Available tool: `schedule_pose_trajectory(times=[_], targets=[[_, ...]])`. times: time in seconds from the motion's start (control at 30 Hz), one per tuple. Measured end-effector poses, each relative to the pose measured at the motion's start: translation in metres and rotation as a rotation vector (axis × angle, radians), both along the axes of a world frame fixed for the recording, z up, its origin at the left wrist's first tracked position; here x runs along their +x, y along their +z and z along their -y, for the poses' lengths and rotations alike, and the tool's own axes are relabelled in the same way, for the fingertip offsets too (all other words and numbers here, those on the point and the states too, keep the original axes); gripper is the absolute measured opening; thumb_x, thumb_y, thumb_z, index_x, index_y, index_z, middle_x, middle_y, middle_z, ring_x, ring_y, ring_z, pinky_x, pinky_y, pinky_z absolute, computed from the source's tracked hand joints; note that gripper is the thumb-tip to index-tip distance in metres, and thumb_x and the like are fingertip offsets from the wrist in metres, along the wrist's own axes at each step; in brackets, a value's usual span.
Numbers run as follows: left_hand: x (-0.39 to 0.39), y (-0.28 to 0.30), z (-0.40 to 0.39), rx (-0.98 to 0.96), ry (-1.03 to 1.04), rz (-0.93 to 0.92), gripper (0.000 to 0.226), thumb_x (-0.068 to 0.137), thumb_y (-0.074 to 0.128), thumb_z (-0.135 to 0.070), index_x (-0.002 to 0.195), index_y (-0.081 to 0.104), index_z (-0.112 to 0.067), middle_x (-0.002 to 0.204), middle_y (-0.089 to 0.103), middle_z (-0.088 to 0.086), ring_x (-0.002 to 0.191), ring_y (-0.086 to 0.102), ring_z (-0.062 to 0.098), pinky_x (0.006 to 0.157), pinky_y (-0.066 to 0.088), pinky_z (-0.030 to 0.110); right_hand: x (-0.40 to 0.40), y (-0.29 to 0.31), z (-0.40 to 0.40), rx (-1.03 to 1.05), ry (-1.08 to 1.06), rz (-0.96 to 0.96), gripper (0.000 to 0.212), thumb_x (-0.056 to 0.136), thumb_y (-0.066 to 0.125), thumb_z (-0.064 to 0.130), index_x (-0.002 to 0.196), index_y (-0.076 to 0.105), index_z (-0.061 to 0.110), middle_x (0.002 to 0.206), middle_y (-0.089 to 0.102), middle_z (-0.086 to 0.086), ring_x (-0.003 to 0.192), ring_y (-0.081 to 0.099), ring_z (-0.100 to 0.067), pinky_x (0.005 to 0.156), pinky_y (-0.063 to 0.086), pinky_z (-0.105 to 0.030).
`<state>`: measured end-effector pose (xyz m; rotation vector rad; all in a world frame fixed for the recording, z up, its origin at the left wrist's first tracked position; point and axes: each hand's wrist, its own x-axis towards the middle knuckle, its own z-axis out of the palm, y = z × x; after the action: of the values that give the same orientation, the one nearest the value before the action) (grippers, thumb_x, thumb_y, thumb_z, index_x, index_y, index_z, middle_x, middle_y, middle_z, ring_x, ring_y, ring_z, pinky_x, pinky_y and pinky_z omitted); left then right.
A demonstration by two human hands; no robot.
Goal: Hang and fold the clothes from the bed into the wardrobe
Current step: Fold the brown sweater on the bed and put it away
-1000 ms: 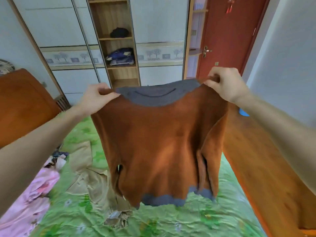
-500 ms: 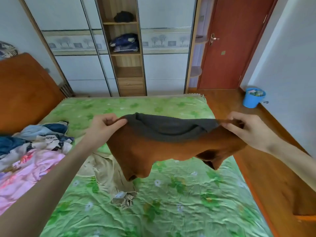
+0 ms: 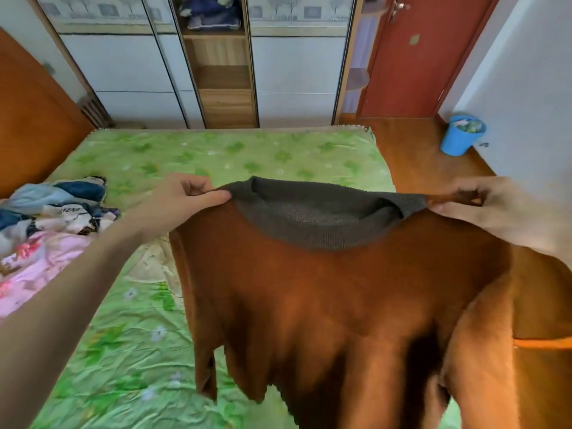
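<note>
- The left hand point(image 3: 185, 199) pinches the brown sweater point(image 3: 325, 305) at one shoulder, thumb and fingers curled on the cloth just beside the grey collar point(image 3: 322, 221). The right hand point(image 3: 483, 209) pinches the opposite shoulder the same way, though it is blurred.
- The sweater hangs spread between the two hands above the near part of the bed point(image 3: 216, 153), its lower edge drooping out of view toward the person.
- Each grip takes only a small pinch of thick knit. I judge that if either pinch slips, that shoulder drops and the sweater lands crumpled, so the fold has to start over.
- The right side of the sweater reaches past the bed's edge, over the wooden floor point(image 3: 418, 156). If it is laid down from here without shifting it toward the bed, a sleeve may trail off the mattress.
- A beige garment point(image 3: 154, 261) lies on the bed beneath the sweater's left edge. Laying the sweater on it would likely make a lumpy fold, or drag both pieces along together.
- The clothes pile point(image 3: 55, 218) sits on the bed beyond the left arm; a wide sweep on that side could knock it.
- The wardrobe point(image 3: 223, 72) stands past the far end of the bed, well apart from the sweater, so a loosely folded sweater could come undone on the way there.
</note>
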<state>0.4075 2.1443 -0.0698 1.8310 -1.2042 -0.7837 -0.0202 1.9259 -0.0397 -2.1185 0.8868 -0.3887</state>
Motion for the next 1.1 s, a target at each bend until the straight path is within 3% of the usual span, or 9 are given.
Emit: schedule_pose_trajectory(times=[0.1,0.27,0.33,0.43,0.63,0.77,0.93,1.03,1.1], targets=[[-0.003,-0.078,0.026,0.102,0.089,-0.040,0.046,0.104,0.062,-0.031,0.072,0.062,0.002,0.063,0.050,0.006,0.057,0.048,0.013,0.058,0.034,0.029,0.009,-0.071,0.017,0.113,-0.005,-0.174,0.018,0.103,0.058,0.028,0.106,0.072,0.038,0.097,0.074,0.026,0.092,0.068,0.004,0.075,0.049,-0.006],[-0.015,-0.253,0.066,0.331,0.168,-0.003,0.061,0.095,0.059,-0.066,0.053,0.047,-0.023,0.056,0.042,-0.001,0.055,0.047,0.016,0.062,0.036,0.033,0.011,-0.257,0.049,0.183,-0.048,-0.327,0.018,0.107,0.052,0.028,0.096,0.066,0.029,0.085,0.066,-0.001,0.083,0.062,-0.023,0.076,0.044,-0.030],[-0.014,-0.314,0.077,0.377,0.115,0.119,0.059,0.097,0.056,-0.059,0.055,0.041,-0.021,0.057,0.039,-0.001,0.057,0.045,0.019,0.062,0.038,0.038,0.013,-0.325,0.058,0.196,-0.064,-0.344,0.025,0.107,0.054,0.026,0.087,0.065,0.038,0.071,0.056,0.006,0.068,0.052,-0.015,0.064,0.037,-0.023],[-0.004,-0.385,0.092,0.429,-0.113,0.436,0.040,0.101,0.053,-0.043,0.072,0.058,-0.015,0.058,0.051,-0.005,0.059,0.054,0.018,0.060,0.043,0.037,0.016,-0.404,0.077,0.203,-0.106,-0.366,0.029,0.105,0.057,0.032,0.080,0.065,0.045,0.063,0.051,0.006,0.061,0.047,-0.014,0.061,0.034,-0.029],[0.031,-0.470,0.164,0.139,-0.204,0.750,0.024,0.107,0.054,-0.033,0.095,0.058,-0.012,0.051,0.035,-0.013,0.040,0.037,0.017,0.043,0.021,0.023,0.045,-0.493,0.140,0.139,-0.204,-0.376,0.031,0.104,0.055,0.042,0.087,0.069,0.021,0.070,0.059,-0.016,0.060,0.050,-0.022,0.060,0.034,-0.036],[0.055,-0.516,0.221,0.093,-0.223,0.908,0.027,0.108,0.052,-0.033,0.092,0.053,-0.011,0.057,0.041,-0.007,0.045,0.042,0.023,0.045,0.029,0.028,0.076,-0.540,0.185,0.010,-0.193,-0.501,0.036,0.105,0.051,0.044,0.080,0.060,0.022,0.066,0.058,-0.005,0.065,0.057,-0.024,0.057,0.035,-0.036],[0.065,-0.586,0.258,0.232,-0.137,1.013,0.026,0.108,0.051,-0.033,0.099,0.056,-0.009,0.077,0.064,0.010,0.065,0.065,0.037,0.053,0.043,0.037,0.119,-0.608,0.221,-0.165,-0.282,-0.687,0.035,0.105,0.048,0.048,0.093,0.062,0.019,0.081,0.061,-0.001,0.086,0.062,-0.033,0.066,0.039,-0.037],[0.042,-0.617,0.258,0.254,-0.008,1.095,0.027,0.100,0.062,-0.026,0.115,0.059,-0.004,0.104,0.062,0.019,0.092,0.060,0.040,0.076,0.047,0.049,0.137,-0.642,0.205,-0.328,-0.373,-0.754,0.029,0.101,0.059,0.036,0.119,0.061,0.012,0.115,0.060,-0.016,0.109,0.056,-0.041,0.086,0.045,-0.047],[0.013,-0.632,0.248,0.145,0.016,1.068,0.034,0.100,0.061,-0.025,0.126,0.058,-0.002,0.116,0.057,0.020,0.104,0.055,0.039,0.089,0.045,0.051,0.144,-0.657,0.177,-0.516,-0.386,-0.606,0.036,0.099,0.061,0.025,0.132,0.056,0.011,0.129,0.052,-0.019,0.115,0.050,-0.041,0.094,0.040,-0.051]])
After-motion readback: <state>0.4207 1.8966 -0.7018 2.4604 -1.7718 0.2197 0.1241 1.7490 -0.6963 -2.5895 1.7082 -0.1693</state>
